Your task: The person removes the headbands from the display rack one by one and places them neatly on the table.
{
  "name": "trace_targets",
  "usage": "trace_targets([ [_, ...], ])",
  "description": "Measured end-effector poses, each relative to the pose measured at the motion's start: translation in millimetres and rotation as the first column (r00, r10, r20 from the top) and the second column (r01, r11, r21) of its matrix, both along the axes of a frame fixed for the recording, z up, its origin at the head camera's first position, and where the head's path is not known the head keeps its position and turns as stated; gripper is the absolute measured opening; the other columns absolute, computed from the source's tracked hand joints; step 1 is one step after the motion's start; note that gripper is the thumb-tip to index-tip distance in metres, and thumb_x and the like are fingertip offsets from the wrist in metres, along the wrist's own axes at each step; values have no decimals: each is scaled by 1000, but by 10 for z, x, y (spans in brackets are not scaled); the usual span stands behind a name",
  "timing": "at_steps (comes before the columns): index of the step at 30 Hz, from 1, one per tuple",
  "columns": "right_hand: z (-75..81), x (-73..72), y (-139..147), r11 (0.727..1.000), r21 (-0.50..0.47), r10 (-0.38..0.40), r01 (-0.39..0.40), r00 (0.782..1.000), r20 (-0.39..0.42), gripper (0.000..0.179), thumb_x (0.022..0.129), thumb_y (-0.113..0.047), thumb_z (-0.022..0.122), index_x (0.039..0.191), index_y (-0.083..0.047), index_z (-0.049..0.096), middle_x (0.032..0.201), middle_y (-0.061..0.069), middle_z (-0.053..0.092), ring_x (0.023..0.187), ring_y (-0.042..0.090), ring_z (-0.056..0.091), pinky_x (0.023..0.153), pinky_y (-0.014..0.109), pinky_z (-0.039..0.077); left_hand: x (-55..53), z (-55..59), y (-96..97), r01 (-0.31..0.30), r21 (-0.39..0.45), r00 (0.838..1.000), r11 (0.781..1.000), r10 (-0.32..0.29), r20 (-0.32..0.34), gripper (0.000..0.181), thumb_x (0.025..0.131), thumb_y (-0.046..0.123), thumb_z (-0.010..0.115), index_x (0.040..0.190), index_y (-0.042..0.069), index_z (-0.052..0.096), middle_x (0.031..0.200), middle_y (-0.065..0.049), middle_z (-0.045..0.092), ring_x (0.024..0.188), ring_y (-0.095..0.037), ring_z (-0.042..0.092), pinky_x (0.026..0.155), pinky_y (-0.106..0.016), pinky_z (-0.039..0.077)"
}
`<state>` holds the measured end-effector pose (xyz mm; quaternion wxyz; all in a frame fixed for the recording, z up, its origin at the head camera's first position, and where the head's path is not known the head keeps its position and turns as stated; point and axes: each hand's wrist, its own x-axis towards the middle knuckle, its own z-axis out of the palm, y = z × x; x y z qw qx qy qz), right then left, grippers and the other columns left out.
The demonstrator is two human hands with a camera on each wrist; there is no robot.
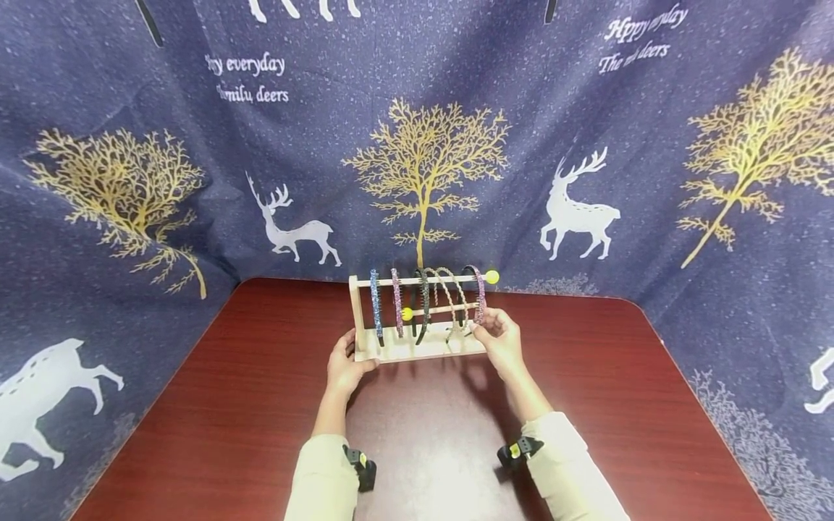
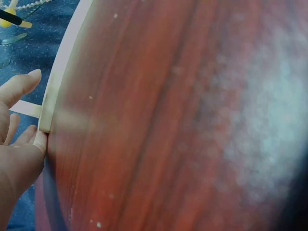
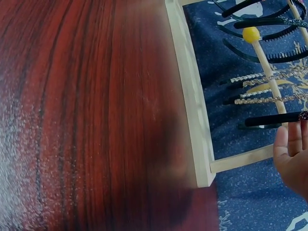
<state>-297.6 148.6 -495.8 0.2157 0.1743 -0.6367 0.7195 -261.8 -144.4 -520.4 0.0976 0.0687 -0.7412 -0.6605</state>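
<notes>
A pale wooden headband rack [image 1: 417,353] stands on the table, with two rods that have yellow ball ends. Several headbands hang on it: a blue glittery headband [image 1: 375,304], a pink glittery headband [image 1: 397,300], a black headband [image 1: 426,304], braided beige ones [image 1: 446,297] and a purple headband [image 1: 481,293] at the right. My left hand [image 1: 345,364] grips the left end of the rack's base, its thumb near the front edge. My right hand [image 1: 502,341] holds the rack's right upright, fingertips close to the purple headband; the exact contact is partly hidden.
The reddish-brown table [image 1: 260,405] extends around the rack, its back edge just behind. A dark blue cloth [image 1: 313,145] with printed deer and gold trees hangs behind and at both sides.
</notes>
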Motion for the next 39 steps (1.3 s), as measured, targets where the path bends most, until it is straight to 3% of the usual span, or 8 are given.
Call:
trace_targets([
  [7,308,234,-92,996,39,-84,81,993,87,22,71,9,59,91,7,52,79,17,56,73,18,54,68,21,46,12,37,-2,-16,-86,1000,996,17,20,82,52,-9,73,126,3,39,120,-19,44,106,-32,44,88,-37,39],
  [12,331,252,-87,997,28,-81,78,989,123,21,72,11,58,92,7,52,83,29,52,75,25,54,67,20,46,30,51,0,-19,-123,999,992,23,28,81,53,-11,71,126,1,39,119,-20,44,104,-34,46,85,-37,41],
  [19,347,228,-62,996,34,-88,86,994,63,22,72,8,58,93,12,51,79,22,54,72,19,54,63,20,46,6,-4,-10,-14,-130,999,991,19,40,78,53,-12,70,125,2,41,115,-19,44,102,-34,48,82,-36,44],
  [23,227,32,10,997,-74,-19,17,1000,-21,20,73,4,59,93,4,55,79,12,56,72,17,54,63,21,47,-7,-17,-13,-17,-123,999,992,22,42,76,53,-11,70,123,4,44,115,-17,45,102,-32,49,81,-34,44],
  [28,442,116,-1,995,-102,7,-10,999,-37,21,74,4,59,94,6,54,79,11,55,74,17,53,65,21,47,-11,-13,-16,-13,-100,999,995,18,43,75,54,-13,69,122,4,44,115,-17,45,103,-32,48,81,-34,44],
  [30,412,87,32,995,-101,13,-17,999,-38,23,74,5,59,95,7,54,80,13,56,75,18,54,67,23,48,-9,-12,-20,-15,-101,999,995,19,40,75,54,-13,69,122,4,44,115,-18,45,103,-32,48,81,-34,44],
  [35,-287,-416,305,996,-89,-9,3,997,-73,30,73,-2,64,102,-1,55,87,14,58,78,22,56,68,31,50,-14,-12,-24,-16,-102,999,995,20,37,74,54,-13,69,122,4,45,115,-18,47,101,-31,49,81,-33,44],
  [39,-518,-601,476,989,-139,-59,49,996,-69,32,73,0,64,103,1,53,89,21,56,81,31,55,67,38,50,-32,-7,-28,-15,-120,999,993,19,35,74,54,-12,69,123,4,44,115,-18,47,102,-31,49,83,-34,43],
])
